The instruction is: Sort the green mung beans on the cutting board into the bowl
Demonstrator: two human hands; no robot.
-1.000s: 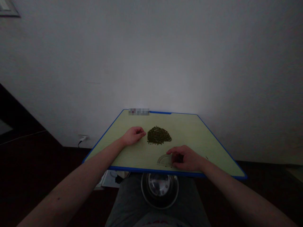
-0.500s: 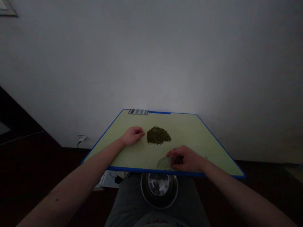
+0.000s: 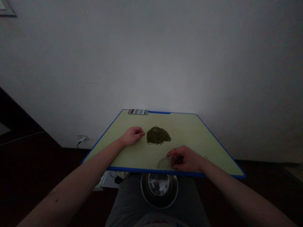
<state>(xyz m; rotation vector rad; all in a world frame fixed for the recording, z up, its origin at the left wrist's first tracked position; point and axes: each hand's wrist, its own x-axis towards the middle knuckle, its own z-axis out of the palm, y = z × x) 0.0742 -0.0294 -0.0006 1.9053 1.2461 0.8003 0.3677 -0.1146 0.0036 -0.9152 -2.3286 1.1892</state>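
A heap of small dark green beans (image 3: 158, 136) lies in the middle of a pale green board with a blue rim (image 3: 111, 126). My left hand (image 3: 133, 135) rests on the board just left of the heap, fingers loosely curled with nothing seen in them. My right hand (image 3: 186, 159) lies near the board's front edge, its curled fingers on a clear half-round protractor (image 3: 164, 163). Under the front edge, a steel bowl (image 3: 159, 189) sits in my lap.
A phone (image 3: 138, 112) lies at the board's far edge against the white wall. A wall socket with a white plug (image 3: 82, 138) is at lower left. Dark floor surrounds the board on both sides.
Almost nothing moved. The view shifted slightly, and both hands keep their places.
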